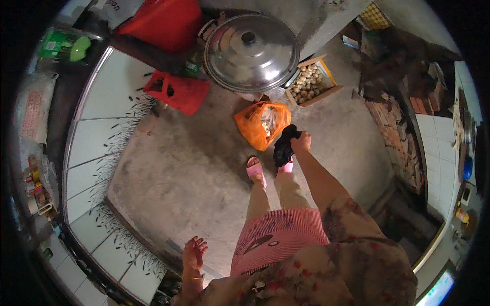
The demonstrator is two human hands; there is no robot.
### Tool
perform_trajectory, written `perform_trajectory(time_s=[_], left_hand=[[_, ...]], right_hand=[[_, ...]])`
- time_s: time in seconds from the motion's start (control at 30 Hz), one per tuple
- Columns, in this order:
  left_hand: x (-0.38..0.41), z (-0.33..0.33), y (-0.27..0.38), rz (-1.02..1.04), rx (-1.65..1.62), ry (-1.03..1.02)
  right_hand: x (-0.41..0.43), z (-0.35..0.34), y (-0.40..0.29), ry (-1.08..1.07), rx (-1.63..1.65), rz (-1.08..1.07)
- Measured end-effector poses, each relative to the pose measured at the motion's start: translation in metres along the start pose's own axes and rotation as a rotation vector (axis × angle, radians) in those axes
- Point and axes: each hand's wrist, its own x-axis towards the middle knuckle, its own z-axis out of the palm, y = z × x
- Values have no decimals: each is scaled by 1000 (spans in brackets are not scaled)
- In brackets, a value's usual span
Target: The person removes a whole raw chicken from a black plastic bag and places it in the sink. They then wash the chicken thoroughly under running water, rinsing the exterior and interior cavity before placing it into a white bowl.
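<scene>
My right hand [301, 141] is closed on a crumpled black bag or cloth [284, 147], which hangs above my pink slipper; which of the two it is I cannot tell. Just beyond stands an open orange plastic bag [250, 128] with pale, clear-looking stuff inside, close beside the black item. My left hand [194, 252] is held low at the left of my body, fingers apart and nothing in it.
A large steel lidded pot [252, 53] stands ahead, beside a cardboard box [319, 95] of small round pale items. A red bag [178, 93] lies on the concrete floor. Tiled counter sides [99, 95] edge the left, stacked firewood or bricks [394, 134] the right.
</scene>
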Motion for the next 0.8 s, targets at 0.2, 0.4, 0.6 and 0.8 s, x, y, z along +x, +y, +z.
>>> perform_trajectory(time_s=[0.2, 0.4, 0.6, 0.8], left_hand=[[8, -3, -45, -177, -11, 74], [5, 25, -43, -167, 6, 175], [5, 75, -19, -114, 99, 113], [-10, 108, -1, -60, 186, 130]], right_hand=[[45, 38, -25, -70, -64, -39], [64, 38, -54, -136, -25, -134], [66, 30, 7, -319, -49, -299], [15, -44, 107, -563, -225, -369]])
